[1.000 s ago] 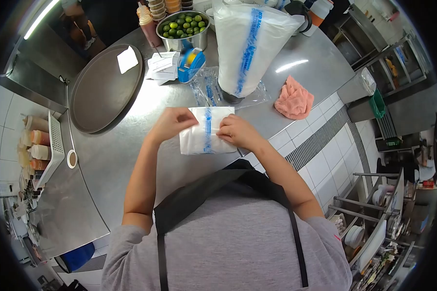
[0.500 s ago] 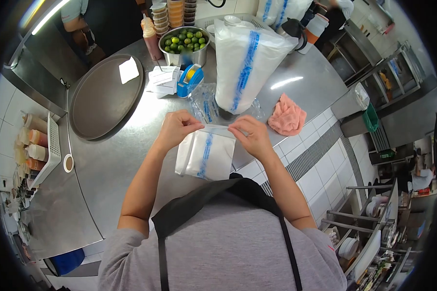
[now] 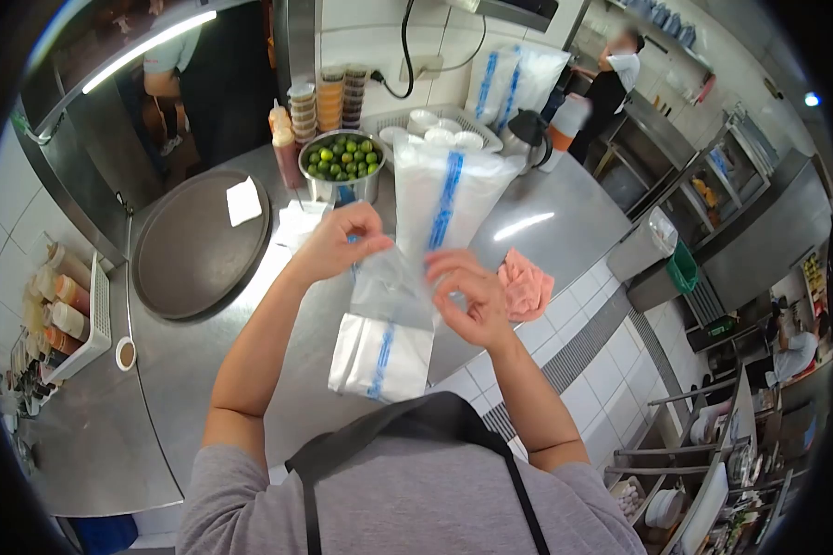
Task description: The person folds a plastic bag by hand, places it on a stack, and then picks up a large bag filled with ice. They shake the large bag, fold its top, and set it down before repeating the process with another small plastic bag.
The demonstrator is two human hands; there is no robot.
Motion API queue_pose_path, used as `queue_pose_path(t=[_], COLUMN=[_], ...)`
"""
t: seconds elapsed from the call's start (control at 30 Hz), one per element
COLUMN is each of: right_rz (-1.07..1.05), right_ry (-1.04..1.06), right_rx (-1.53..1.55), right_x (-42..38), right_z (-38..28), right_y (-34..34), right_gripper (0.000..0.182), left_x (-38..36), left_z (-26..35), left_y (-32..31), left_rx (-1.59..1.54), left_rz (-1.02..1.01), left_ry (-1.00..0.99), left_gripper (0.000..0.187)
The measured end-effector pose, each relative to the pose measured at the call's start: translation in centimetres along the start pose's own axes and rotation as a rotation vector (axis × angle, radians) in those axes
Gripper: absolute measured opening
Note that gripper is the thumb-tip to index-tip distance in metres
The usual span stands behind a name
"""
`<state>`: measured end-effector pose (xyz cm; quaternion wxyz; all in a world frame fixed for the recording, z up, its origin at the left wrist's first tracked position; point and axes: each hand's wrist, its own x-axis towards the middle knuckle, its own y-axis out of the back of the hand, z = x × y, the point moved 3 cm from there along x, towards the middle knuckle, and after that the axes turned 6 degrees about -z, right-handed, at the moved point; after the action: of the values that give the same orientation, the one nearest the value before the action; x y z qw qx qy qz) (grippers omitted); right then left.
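Note:
A flat white plastic packet (image 3: 379, 356) with a blue printed strip stands out over the near part of the counter, in front of my apron. Its clear plastic upper part (image 3: 389, 291) is stretched upward. My left hand (image 3: 342, 245) pinches the top left of this clear plastic. My right hand (image 3: 472, 301) is beside the top right, thumb and forefinger apart in a curve and fingertips blurred. Just behind rises a tall white plastic package (image 3: 458, 194) with a blue strip. A pink cloth (image 3: 526, 285) lies to the right of my right hand.
A round brown tray (image 3: 180, 268) holding a white paper covers the left counter. Behind are a metal pot of limes (image 3: 344, 165), a sauce bottle (image 3: 284, 153) and stacked lidded cups (image 3: 331, 100). A squeeze-bottle basket (image 3: 100, 319) stands left. Another person (image 3: 611, 92) stands at back right.
My hands have moved up off the packet, drawing its clear upper part out taller. My right hand's pinch has loosened. The view has tilted up, showing more of the back wall.

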<state>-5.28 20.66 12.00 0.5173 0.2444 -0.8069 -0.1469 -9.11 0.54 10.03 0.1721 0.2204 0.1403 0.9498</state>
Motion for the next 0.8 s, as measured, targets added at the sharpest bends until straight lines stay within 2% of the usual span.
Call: queue_pose_path(t=[0.03, 0.07, 0.1, 0.13, 0.17, 0.2, 0.23, 0.27, 0.3, 0.37, 0.43, 0.5, 0.53, 0.57, 0.6, 0.63, 0.7, 0.73, 0.8], right_rz=[0.004, 0.005, -0.003, 0.085, 0.079, 0.186, 0.291, 0.341, 0.333, 0.326, 0.260, 0.217, 0.200, 0.212, 0.221, 0.201, 0.195, 0.190, 0.271], right_ry=[0.021, -0.101, -0.224, -0.364, -0.340, -0.285, -0.230, -0.060, -0.051, -0.070, -0.126, -0.173, -0.178, -0.076, 0.025, 0.021, -0.013, -0.012, -0.307], right_rx=[-0.016, 0.467, 0.949, 1.155, 1.136, 1.064, 0.992, 1.188, 1.178, 1.046, 1.094, 1.013, 1.003, 1.016, 1.032, 1.030, 0.914, 0.916, 0.714], right_x=[0.3, 0.1, 0.0, -0.1, 0.3, 0.7, 0.9, 1.4, 1.6, 1.2, 1.0, 1.9, 2.5, 3.3, 3.8, 3.7, 3.2, 3.1, 2.5], right_z=[-0.1, 0.3, 0.4, 0.2, -0.7, -1.5, -1.8, -2.0, -2.0, -2.0, -1.4, -1.6, -2.2, -3.2, -3.9, -4.1, -4.0, -3.5, -1.4], right_y=[0.1, -0.1, -0.4, -0.1, 0.4, 1.2, 2.0, 2.1, 2.8, 5.1, 6.3, 6.8, 6.6, 6.3, 6.3, 6.5, 7.2, 7.6, 8.4], right_gripper=[0.009, 0.010, 0.011, 0.013, 0.013, 0.013, 0.013, 0.012, 0.012, 0.017, 0.014, 0.017, 0.017, 0.017, 0.017, 0.017, 0.016, 0.016, 0.015], left_x=[0.7, 1.0, 1.2, 1.2, 1.1, 0.9, 0.6, 0.5, 0.7, 0.9, 1.6, 2.5, 2.8, 3.1, 3.3, 3.3, 3.1, 3.0, 2.8], left_z=[1.1, 2.2, 3.1, 4.0, 4.8, 5.1, 4.9, 4.8, 5.2, 5.6, 6.6, 8.3, 9.5, 10.2, 10.5, 10.6, 11.3, 11.3, 11.6], left_y=[-0.3, -0.8, -1.3, -2.0, -2.4, -2.6, -3.1, -3.5, -3.6, -4.1, -3.1, -2.1, -2.1, -2.2, -2.5, -2.7, -3.0, -2.9, -2.1], left_rx=[-0.148, -0.429, -0.416, -0.817, -1.215, -1.201, -0.952, -0.704, -0.698, -0.361, -0.468, -0.585, -0.388, -0.190, -0.191, -0.197, -0.294, -0.292, -0.656], left_rz=[-0.114, -0.198, -0.205, -0.347, -0.499, -0.517, -0.527, -0.519, -0.522, -0.477, -0.406, -0.327, -0.419, -0.500, -0.585, -0.569, -0.586, -0.582, -0.357], left_ry=[-0.228, -0.251, -0.274, -0.307, -0.328, -0.347, -0.198, -0.053, -0.066, 0.033, -0.022, -0.080, -0.038, 0.003, 0.023, 0.013, -0.195, -0.197, -0.258], left_gripper=[0.015, 0.016, 0.016, 0.015, 0.014, 0.014, 0.014, 0.014, 0.014, 0.015, 0.016, 0.017, 0.018, 0.019, 0.018, 0.018, 0.018, 0.018, 0.021])
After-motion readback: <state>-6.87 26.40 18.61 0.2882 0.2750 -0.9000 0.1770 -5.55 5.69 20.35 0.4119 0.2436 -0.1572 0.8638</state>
